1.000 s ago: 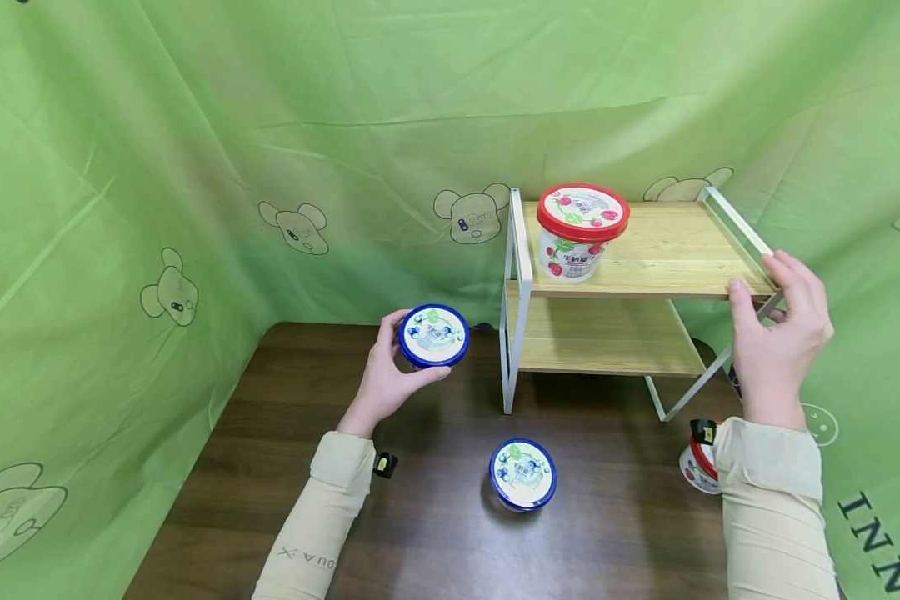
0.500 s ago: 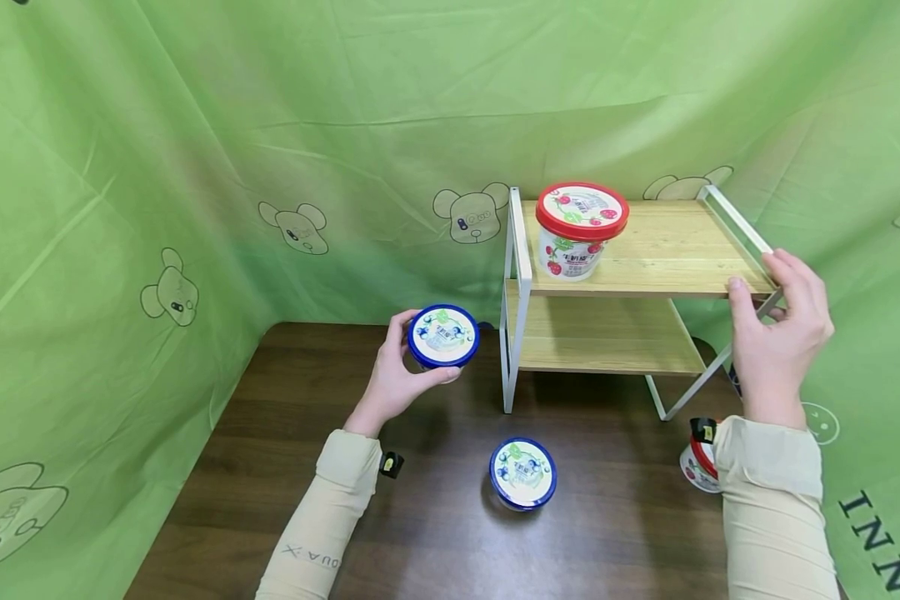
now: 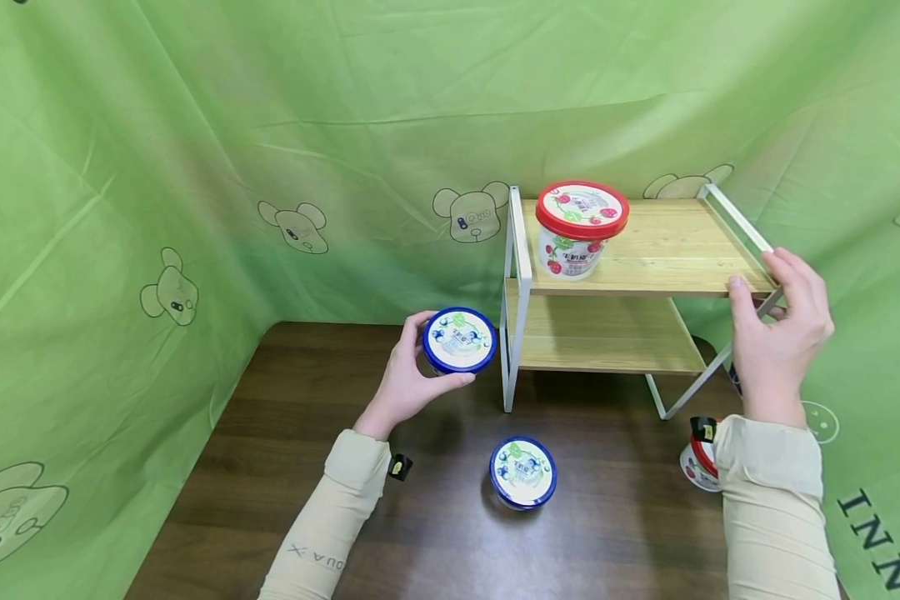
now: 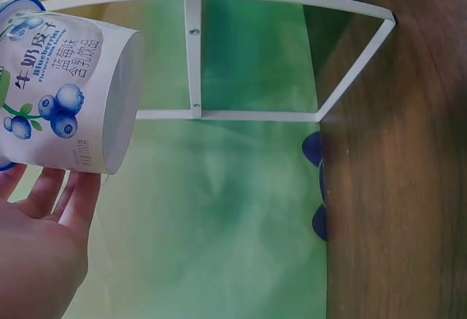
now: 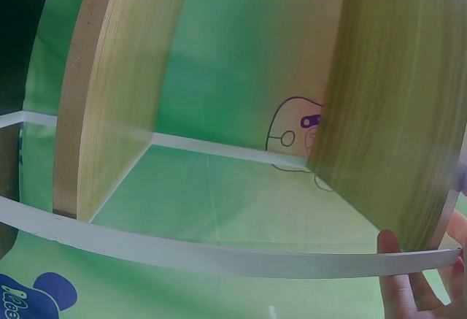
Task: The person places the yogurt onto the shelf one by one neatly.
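My left hand (image 3: 408, 379) holds a blue-lidded blueberry yogurt cup (image 3: 459, 340) above the table, left of the shelf's near leg. In the left wrist view its white side with printed blueberries (image 4: 62, 111) faces the camera, fingers curled around it. My right hand (image 3: 783, 333) grips the front right corner of the two-tier shelf (image 3: 667, 250), thumb on the top board's front edge. In the right wrist view fingertips (image 5: 390, 246) show at the white metal frame (image 5: 219, 260). On the top board's left end stands a red-lidded strawberry cup (image 3: 579, 229).
Another blue-lidded cup (image 3: 523, 473) stands on the dark wooden table (image 3: 420, 533) in front of the shelf. A second red-lidded cup (image 3: 699, 468) is partly hidden behind the right forearm. The lower board (image 3: 607, 337) sits under the top one. Green cloth (image 3: 345, 150) hangs behind and at both sides.
My left hand has carried the blueberry cup to the right, closer to the shelf's left side. The right hand stays at the shelf corner.
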Motion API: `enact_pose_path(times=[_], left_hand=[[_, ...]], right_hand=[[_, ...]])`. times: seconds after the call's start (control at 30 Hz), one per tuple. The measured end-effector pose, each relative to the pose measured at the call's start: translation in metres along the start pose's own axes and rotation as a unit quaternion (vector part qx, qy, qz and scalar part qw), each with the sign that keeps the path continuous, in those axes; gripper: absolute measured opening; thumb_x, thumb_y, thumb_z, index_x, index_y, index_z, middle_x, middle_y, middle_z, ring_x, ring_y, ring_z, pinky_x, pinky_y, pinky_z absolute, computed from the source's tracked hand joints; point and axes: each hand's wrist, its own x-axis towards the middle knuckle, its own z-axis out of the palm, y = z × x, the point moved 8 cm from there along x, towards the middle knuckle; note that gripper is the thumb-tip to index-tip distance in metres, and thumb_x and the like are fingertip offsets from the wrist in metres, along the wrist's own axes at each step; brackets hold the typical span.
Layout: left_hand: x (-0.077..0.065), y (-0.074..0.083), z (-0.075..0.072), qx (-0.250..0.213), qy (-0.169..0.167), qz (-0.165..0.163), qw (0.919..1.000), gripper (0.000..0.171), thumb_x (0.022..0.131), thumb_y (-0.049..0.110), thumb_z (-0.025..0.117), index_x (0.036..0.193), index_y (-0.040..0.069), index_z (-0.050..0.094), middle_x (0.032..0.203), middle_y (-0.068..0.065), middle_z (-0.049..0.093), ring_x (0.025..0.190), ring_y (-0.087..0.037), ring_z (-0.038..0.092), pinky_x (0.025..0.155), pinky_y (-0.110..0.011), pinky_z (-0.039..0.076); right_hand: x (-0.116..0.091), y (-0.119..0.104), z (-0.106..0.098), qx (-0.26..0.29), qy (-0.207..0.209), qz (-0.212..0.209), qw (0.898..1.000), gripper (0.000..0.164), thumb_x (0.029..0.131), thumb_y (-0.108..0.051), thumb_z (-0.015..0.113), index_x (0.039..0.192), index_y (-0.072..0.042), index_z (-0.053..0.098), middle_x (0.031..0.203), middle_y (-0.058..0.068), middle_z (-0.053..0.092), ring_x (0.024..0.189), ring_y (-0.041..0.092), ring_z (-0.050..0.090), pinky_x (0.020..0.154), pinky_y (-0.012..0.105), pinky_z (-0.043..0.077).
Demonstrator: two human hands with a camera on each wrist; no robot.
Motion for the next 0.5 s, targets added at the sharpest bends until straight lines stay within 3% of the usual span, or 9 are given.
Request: enact_pose_path(times=[0.4, 0.5], left_hand=[[-0.002, 0.009, 0.017, -0.003, -0.017, 0.003, 0.9998, 0.095, 0.072, 0.035, 0.095, 0.147, 0.023, 0.037, 0.138, 0.006, 0.051, 0.126, -0.013, 0.049, 0.106, -0.039, 0.045], [-0.003, 0.010, 0.022, -0.002, -0.020, 0.003, 0.9998, 0.095, 0.072, 0.037, 0.094, 0.147, 0.024, 0.037, 0.138, 0.006, 0.051, 0.126, -0.013, 0.049, 0.105, -0.038, 0.046]], right_hand=[[0.000, -0.001, -0.001, 0.000, 0.000, 0.002, 1.000, 0.037, 0.092, -0.022, 0.076, 0.129, -0.021, 0.071, 0.137, -0.010, 0.061, 0.120, 0.010, 0.056, 0.082, 0.011, 0.050], [-0.002, -0.011, -0.001, 0.000, 0.004, 0.009, 1.000, 0.037, 0.092, -0.017, 0.076, 0.129, -0.015, 0.072, 0.137, -0.007, 0.061, 0.120, 0.010, 0.056, 0.083, 0.012, 0.050]])
